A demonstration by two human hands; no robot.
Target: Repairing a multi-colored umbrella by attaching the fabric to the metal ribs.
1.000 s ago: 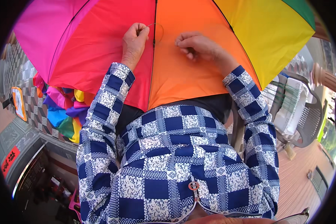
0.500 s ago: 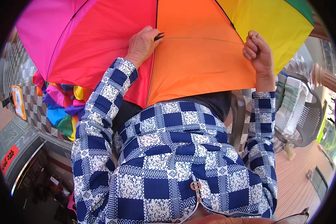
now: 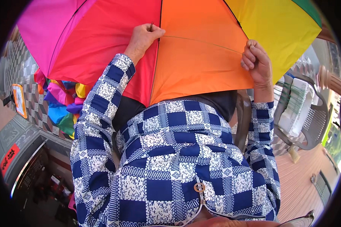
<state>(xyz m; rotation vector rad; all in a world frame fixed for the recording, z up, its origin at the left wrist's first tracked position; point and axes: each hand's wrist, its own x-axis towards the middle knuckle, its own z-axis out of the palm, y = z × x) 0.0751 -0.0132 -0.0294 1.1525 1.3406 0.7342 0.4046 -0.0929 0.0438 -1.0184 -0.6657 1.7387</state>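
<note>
An open umbrella [image 3: 199,68] with rainbow panels spreads across my lap, its black ribs showing along the seams. Over the orange panel runs a thin thread [image 3: 203,40] from one hand to the other. My left hand [image 3: 142,39] pinches its left end at the red-orange seam. A small dark pointed tool [image 3: 151,27], like thread snips, also pokes out of that hand, mostly hidden. By the orange-yellow seam, my right hand [image 3: 258,62] has its fingertips pressed together at the thread's other end. Whether a needle is in them is too small to tell.
A pile of colourful folded fabric [image 3: 66,106] lies on the tiled floor to the left, near an orange-framed board [image 3: 19,100]. To the right stands a grey plastic chair [image 3: 310,121] bearing a white box [image 3: 297,108] with green strands.
My right hand has come down slightly and the thread now slants down to it. My left hand has turned, so the dark tool's points now face up instead of right.
</note>
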